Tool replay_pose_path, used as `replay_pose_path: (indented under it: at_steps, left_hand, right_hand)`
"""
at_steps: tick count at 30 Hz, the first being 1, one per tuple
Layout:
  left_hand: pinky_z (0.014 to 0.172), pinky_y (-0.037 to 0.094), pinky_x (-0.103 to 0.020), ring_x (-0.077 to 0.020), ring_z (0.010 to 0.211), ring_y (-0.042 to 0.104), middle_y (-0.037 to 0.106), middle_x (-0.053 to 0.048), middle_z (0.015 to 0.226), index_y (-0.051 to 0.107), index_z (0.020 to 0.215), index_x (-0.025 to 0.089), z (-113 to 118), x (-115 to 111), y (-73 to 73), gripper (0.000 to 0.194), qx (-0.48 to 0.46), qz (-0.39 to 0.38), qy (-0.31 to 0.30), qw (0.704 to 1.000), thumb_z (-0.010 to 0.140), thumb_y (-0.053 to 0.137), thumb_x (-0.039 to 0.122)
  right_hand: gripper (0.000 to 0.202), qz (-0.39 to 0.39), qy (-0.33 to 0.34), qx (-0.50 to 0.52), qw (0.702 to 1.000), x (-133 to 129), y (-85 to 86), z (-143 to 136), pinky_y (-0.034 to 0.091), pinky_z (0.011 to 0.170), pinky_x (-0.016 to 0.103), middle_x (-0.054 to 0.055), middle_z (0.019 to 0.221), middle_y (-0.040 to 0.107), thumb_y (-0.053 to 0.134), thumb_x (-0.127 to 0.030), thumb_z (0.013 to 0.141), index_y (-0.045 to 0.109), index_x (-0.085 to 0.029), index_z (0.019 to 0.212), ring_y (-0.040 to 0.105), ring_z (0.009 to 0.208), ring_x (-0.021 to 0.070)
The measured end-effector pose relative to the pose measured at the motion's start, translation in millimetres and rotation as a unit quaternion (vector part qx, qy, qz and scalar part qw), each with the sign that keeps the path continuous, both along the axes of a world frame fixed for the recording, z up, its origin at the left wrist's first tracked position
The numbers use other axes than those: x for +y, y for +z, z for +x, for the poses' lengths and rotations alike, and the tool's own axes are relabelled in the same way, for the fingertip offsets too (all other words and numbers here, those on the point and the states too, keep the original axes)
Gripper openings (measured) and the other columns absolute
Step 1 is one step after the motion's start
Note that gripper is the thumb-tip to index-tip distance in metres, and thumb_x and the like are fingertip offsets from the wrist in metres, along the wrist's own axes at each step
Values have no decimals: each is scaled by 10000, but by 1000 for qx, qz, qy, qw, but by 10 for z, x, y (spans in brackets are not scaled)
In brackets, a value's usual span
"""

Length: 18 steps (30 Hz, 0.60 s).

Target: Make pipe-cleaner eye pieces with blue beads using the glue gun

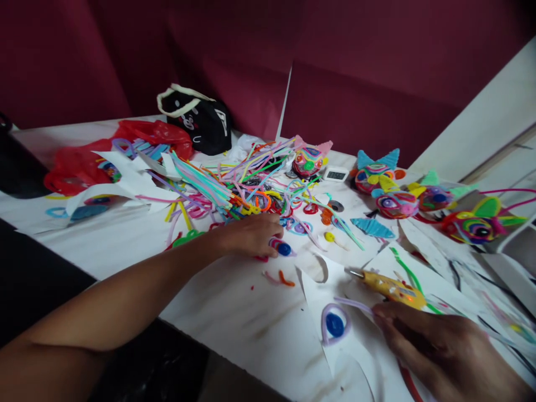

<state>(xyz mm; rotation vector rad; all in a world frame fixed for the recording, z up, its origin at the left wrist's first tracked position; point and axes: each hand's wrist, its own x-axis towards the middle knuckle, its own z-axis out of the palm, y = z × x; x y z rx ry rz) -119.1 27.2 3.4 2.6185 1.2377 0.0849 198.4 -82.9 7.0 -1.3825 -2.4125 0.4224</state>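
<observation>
My left hand (253,235) reaches across the table, its fingers closed on a small coiled pipe-cleaner piece (283,249) with a blue centre and pink and lilac edges. At the lower right my right hand (444,343) pinches the loose end of a lilac pipe cleaner (354,303). Its other end loops into a teardrop around a blue coil (335,325), over white paper (355,357). Just above the right hand lies a yellow hot glue gun (391,287), nozzle pointing left. Short orange and pink scraps (286,278) lie below my left hand.
A heap of loose pipe cleaners (209,187) covers the table's middle. Several colourful pipe-cleaner fish-like figures (393,204) stand at the right, near a small digital display (335,174). A red plastic bag (79,162) and black tote bag (205,125) sit at the back left.
</observation>
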Motion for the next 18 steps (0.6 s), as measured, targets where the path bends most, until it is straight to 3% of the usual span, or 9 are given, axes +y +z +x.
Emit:
replay_pose_path:
  at_steps: [7,12,18]
  left_hand:
    - [745,393,-255,-172,866,554,586,-28,934,628,916,137,-10,21,-59,196,-43,-1,-7,999,746,707,193]
    - [718,392,-264,-176,828,572,612,-25,896,597,877,154,20,-34,-64,153,-49,22,-3,999,747,677,162]
    - [783,413,-287,-199,888,573,615,-51,965,594,973,141,32,-77,-86,220,-52,91,-40,994,771,681,148]
  right_hand:
    - [307,-5,-14,-5,1000,8,-45,11,538,491,217,53,973,763,453,-415,953,721,-266,955,740,737,213]
    - [285,4,-12,6,1000,6,-43,-6,551,510,215,38,972,765,481,-409,942,730,-276,975,742,744,212]
    - [303,8,-2,-7,1000,15,-40,0,557,526,204,48,972,765,456,-395,952,728,-265,969,743,745,205]
